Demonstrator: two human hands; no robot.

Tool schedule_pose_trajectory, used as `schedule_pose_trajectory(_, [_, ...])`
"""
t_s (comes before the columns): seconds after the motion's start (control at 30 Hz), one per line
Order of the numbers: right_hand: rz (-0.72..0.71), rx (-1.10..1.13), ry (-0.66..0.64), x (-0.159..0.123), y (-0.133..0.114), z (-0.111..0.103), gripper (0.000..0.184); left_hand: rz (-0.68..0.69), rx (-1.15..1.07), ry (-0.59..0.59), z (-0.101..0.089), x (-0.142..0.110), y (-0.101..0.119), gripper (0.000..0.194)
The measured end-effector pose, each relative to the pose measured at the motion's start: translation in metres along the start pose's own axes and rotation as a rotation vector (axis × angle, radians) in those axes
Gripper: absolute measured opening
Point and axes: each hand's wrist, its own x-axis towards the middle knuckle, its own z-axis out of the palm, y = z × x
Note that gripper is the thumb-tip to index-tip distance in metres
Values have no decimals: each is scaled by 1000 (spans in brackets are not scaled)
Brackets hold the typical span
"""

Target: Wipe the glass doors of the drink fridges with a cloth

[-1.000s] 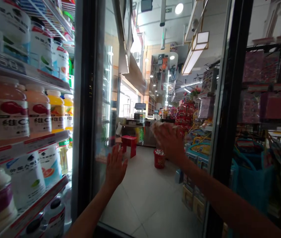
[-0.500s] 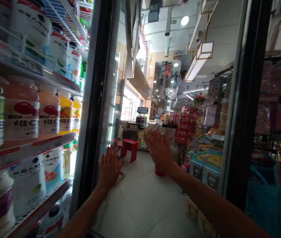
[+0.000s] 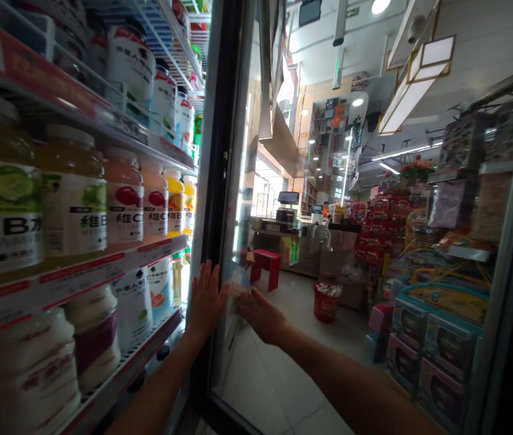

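A glass cooler door (image 3: 283, 356) with a black frame stands swung open in front of me. My left hand (image 3: 205, 302) lies flat against the frame near its left edge, fingers stretched out, holding nothing. Close to its right, my right hand (image 3: 260, 314) presses a pale, crumpled cloth (image 3: 239, 285) against the glass, fingers bent over it. Blur and the fingers hide most of the cloth.
On the left, cooler shelves (image 3: 79, 266) carry rows of drink bottles (image 3: 75, 193). Through the glass show a red stool (image 3: 266, 266), a red bucket (image 3: 327, 302), a checkout counter and boxed goods (image 3: 446, 344) on the right.
My right hand has moved down and left across the glass with the cloth, ending beside my left hand. The view has turned left, bringing more shelves into sight. My left hand stays on the door.
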Motion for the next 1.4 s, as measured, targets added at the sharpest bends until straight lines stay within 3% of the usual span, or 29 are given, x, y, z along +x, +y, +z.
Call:
schedule_pose_trajectory(0.07, [-9, 2, 16, 15, -4, 10, 45, -4, 22, -15, -2, -5, -10, 53])
schedule_pose_trajectory(0.17, [262, -36, 124, 57, 21, 1, 50, -23, 52, -4, -2, -10, -26, 53])
schedule_pose_trajectory(0.23, [310, -43, 138, 75, 24, 2, 49, -27, 62, 2, -2, -13, -34, 53])
schedule_pose_trajectory(0.37, [-3, -18, 34, 64, -24, 36, 38, -33, 77, -8, -3, -15, -43, 52])
schedule_pose_trajectory(0.43, [-73, -16, 23, 62, -31, 42, 34, -21, 83, -7, -5, -13, -44, 51])
schedule_pose_trajectory(0.5, [-24, -34, 45, 78, -1, 26, 36, -5, 84, 5, -7, -8, -45, 51])
schedule_pose_trajectory(0.57, [103, -72, 115, 108, 57, -11, 44, 6, 82, 22, -8, -1, -44, 51])
schedule_pose_trajectory(0.63, [304, -153, 275, 133, 117, -54, 51, 13, 75, 31, -7, 9, -42, 51])
schedule_pose_trajectory(0.7, [434, -206, 388, 143, 149, -83, 51, 24, 70, 46, -6, 21, -36, 51])
schedule_pose_trajectory(0.77, [438, -237, 399, 136, 148, -88, 50, 40, 59, 70, -6, 35, -27, 52])
schedule_pose_trajectory(0.87, [143, -237, 223, 115, 125, -77, 45, 79, 25, 114, -10, 57, -9, 51])
schedule_pose_trajectory(0.93, [53, -236, 131, 109, 130, -84, 42, 95, 0, 140, -14, 69, 2, 51])
schedule_pose_trajectory(1.03, [360, -298, 250, 105, 165, -120, 47, 103, -35, 153, -18, 80, 18, 52])
schedule_pose_trajectory(1.1, [448, -338, 306, 92, 171, -132, 48, 104, -47, 155, -18, 81, 27, 52])
schedule_pose_trajectory(1.17, [321, -335, 224, 63, 149, -122, 50, 97, -51, 166, -16, 79, 36, 52])
schedule_pose_trajectory(1.27, [-128, -230, 19, 7, 100, -92, 47, 97, -60, 154, -13, 71, 50, 52])
schedule_pose_trajectory(1.3, [-211, -205, -19, -7, 95, -90, 44, 107, -66, 141, -12, 68, 55, 51])
schedule_pose_trajectory(1.33, [-170, -219, -5, -18, 97, -95, 43, 118, -73, 126, -12, 66, 60, 51])
schedule_pose_trajectory(1.4, [127, -299, 102, -27, 122, -121, 46, 131, -96, 105, -12, 63, 71, 51])
